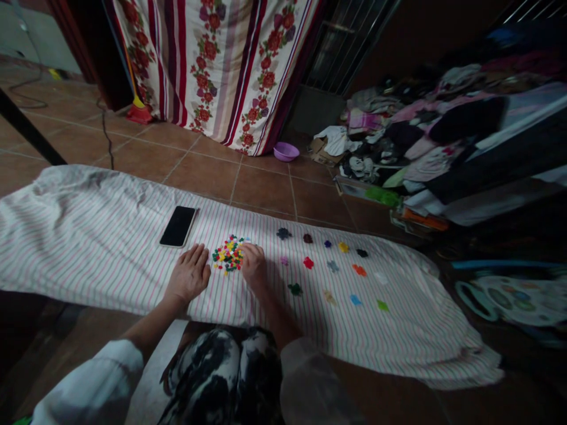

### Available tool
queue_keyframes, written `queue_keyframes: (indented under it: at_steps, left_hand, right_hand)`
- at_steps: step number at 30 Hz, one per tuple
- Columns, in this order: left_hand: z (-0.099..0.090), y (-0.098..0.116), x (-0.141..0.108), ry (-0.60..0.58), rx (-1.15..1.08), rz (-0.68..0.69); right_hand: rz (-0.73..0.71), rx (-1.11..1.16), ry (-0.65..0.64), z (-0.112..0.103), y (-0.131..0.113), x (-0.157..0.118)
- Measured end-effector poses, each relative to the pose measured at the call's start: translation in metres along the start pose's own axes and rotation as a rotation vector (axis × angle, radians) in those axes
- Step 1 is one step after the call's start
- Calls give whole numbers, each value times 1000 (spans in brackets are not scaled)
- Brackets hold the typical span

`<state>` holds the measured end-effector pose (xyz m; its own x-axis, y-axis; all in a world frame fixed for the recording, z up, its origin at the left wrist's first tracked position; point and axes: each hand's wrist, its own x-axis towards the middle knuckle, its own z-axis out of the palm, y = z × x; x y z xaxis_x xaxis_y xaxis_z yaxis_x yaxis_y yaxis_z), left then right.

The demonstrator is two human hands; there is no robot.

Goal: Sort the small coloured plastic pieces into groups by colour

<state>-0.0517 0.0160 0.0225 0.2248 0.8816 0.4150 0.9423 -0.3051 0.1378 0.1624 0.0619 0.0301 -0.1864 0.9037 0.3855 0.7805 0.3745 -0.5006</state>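
A pile of small multicoloured pieces (228, 255) lies on a striped cloth (115, 260). My left hand (190, 273) rests flat on the cloth just left of the pile, fingers stretched out and holding nothing. At the pile's right edge, my right hand (254, 264) has its fingers curled down together; whatever is between them is hidden. Further right, small same-colour groups sit apart in rough rows, among them a red group (308, 262), a yellow group (344, 247), an orange group (359, 270), a dark green group (295, 289), a blue group (355, 300) and a lime green group (383, 305).
A black-screened phone (178, 226) lies on the cloth beyond my left hand. Past the cloth are a tiled floor, a purple basin (286, 151), a floral curtain (212, 71) and a broom (138, 106). Heaped clothes (411, 130) fill the right side.
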Motion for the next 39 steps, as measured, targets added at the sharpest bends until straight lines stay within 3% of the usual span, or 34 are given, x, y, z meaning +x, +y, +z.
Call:
queue_keyframes:
  at_steps: [4, 11, 23, 33, 39]
  left_hand:
    - [1, -1, 0, 1, -8, -1]
    - [-1, 0, 0, -9, 2, -6]
    - [-3, 0, 1, -20, -10, -13]
    - [1, -2, 0, 12, -33, -5]
    - [1, -2, -1, 17, 0, 16]
  right_hand:
    - [137, 24, 133, 2, 10, -12]
    - [74, 22, 11, 0, 9, -15]
    - [99, 78, 48, 3, 15, -10]
    - [264, 47, 122, 0, 24, 10]
    - [268, -36, 68, 2, 22, 12]
